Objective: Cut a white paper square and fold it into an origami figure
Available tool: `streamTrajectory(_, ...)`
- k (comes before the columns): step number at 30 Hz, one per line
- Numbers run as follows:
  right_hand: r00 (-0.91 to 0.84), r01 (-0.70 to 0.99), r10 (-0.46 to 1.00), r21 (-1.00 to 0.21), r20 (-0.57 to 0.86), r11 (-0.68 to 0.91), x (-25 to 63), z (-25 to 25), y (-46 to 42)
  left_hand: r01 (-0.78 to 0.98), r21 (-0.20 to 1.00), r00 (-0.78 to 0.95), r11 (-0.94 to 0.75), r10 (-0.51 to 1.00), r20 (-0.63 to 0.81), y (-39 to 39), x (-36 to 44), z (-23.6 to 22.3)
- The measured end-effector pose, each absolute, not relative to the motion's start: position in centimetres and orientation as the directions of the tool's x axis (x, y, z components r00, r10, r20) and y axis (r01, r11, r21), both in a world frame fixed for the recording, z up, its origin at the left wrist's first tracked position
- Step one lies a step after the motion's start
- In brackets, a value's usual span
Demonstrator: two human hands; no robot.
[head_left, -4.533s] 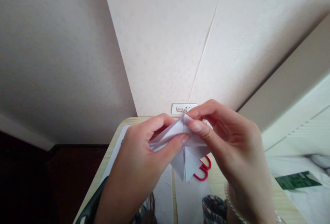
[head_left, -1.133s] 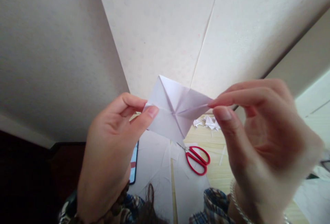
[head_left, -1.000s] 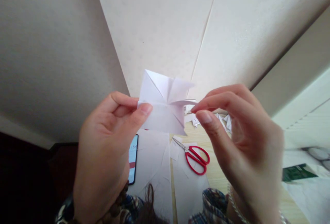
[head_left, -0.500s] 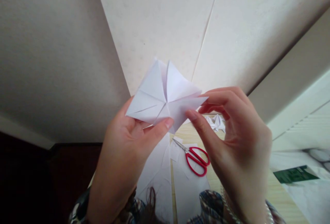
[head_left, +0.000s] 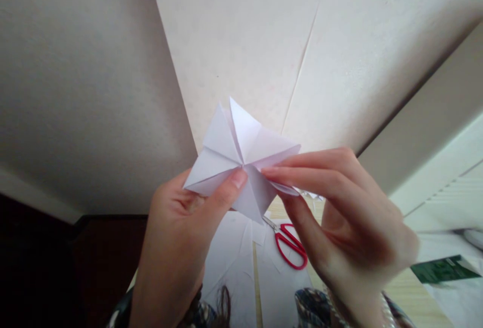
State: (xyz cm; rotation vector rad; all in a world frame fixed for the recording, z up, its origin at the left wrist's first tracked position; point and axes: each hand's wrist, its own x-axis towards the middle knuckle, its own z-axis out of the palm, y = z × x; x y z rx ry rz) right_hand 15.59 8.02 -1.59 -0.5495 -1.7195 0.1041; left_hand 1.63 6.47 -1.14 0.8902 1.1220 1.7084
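A folded white paper (head_left: 251,142) is held up over the tabletop (head_left: 420,298), in front of the wall (head_left: 245,41), with both hands clamped on it. Its creases run out from one point near the middle, and two pointed flaps stand side by side at its top with a narrow slit between them. The left hand (head_left: 177,232) grips the lower left part: its thumb presses on the face close to where the creases meet, and its fingers sit behind, mostly hidden. The right hand (head_left: 354,217) pinches a lower right flap, fingers on top and thumb beneath.

Under the paper, red-handled scissors (head_left: 291,242) lie on the tabletop, blades partly covered from sight. Two white sheets, one on the left (head_left: 232,272) and one on the right (head_left: 277,288), lie with a thin strip of wood showing between them. Past the tabletop's right edge is a green item (head_left: 445,269).
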Motion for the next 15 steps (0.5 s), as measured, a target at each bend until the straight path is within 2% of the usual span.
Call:
streamTrajectory(5,-0.223,0.394,0.369,-0.262,0.902,0.881,16.2,-1.6,8.1,-0.315,0.927,-0.341,-0.205,0.936,0.091,6.3,1.5,-1.0)
streamTrajectory(9,-0.213,0.362,0.284,-0.194,0.935,0.912,16.5,-1.9,8.3,-0.354,0.915,-0.291,-0.192,0.953,0.087,6.3,1.3,-1.2)
streamTrajectory(15,-0.302,0.471,0.356,-0.187,0.884,0.862,17.1,-2.2,7.9,-0.424,0.890,-0.250,-0.166,0.966,0.060,6.4,1.3,-1.1)
